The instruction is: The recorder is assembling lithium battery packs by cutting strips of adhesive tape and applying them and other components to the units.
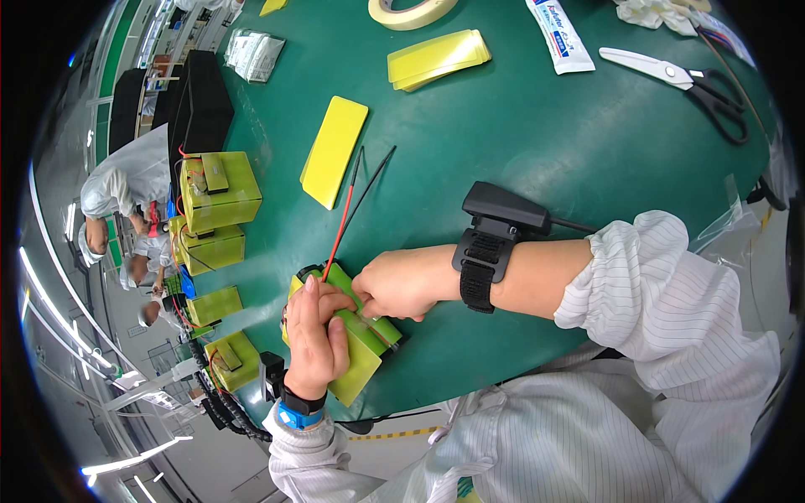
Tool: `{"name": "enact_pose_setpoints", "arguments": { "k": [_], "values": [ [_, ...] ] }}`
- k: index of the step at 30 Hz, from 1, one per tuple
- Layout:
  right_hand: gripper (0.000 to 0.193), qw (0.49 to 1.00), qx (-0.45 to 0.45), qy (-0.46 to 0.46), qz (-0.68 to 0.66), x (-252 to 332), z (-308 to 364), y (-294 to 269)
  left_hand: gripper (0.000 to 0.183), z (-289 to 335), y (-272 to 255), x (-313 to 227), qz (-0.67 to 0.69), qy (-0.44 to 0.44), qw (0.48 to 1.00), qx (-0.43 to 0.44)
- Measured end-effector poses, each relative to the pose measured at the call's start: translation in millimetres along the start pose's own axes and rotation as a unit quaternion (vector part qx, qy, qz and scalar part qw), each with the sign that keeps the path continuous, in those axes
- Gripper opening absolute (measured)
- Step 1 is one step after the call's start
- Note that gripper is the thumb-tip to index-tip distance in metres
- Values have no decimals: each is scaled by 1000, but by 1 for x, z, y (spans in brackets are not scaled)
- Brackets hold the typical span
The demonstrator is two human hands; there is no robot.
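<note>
A battery pack of green cylindrical cells (384,329) lies near the table's front edge, with a yellow insulating sheet (356,365) against its near side. One red and one black wire (341,220) rise from its far end. My left hand (314,339) is laid over the pack and the sheet, fingers close together, holding them. From the right, my right hand (398,285) bears on the top of the pack with curled fingers. Its fingertips are hidden, so whatever they pinch does not show.
Yellow sheets (334,151) lie beyond the pack, with another stack (438,60) farther back. Masking tape (411,10), a white tube (560,38) and scissors (679,80) are along the far side. Yellow-wrapped packs (222,191) line the left edge; people (126,180) work beyond.
</note>
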State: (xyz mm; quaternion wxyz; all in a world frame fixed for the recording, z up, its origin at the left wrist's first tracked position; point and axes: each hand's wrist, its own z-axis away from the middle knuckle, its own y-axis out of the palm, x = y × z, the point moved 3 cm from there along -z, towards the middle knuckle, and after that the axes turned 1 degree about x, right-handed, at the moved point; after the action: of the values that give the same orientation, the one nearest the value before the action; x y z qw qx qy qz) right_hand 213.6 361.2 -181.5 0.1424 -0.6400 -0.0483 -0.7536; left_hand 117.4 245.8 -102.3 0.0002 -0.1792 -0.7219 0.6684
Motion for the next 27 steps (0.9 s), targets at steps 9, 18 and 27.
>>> {"name": "enact_pose_setpoints", "arguments": {
  "k": [9,18,27],
  "values": [
    [23,1000,-12,-9,5,2,0,1,71,-2,0,1,0,-5,1000,4],
    [20,999,-45,1,15,3,-6,9,69,-2,-1,-1,-11,-1,1000,1],
    [35,995,-92,42,2,11,8,5,66,-8,-2,-5,-10,-6,1000,9]
  ]
}}
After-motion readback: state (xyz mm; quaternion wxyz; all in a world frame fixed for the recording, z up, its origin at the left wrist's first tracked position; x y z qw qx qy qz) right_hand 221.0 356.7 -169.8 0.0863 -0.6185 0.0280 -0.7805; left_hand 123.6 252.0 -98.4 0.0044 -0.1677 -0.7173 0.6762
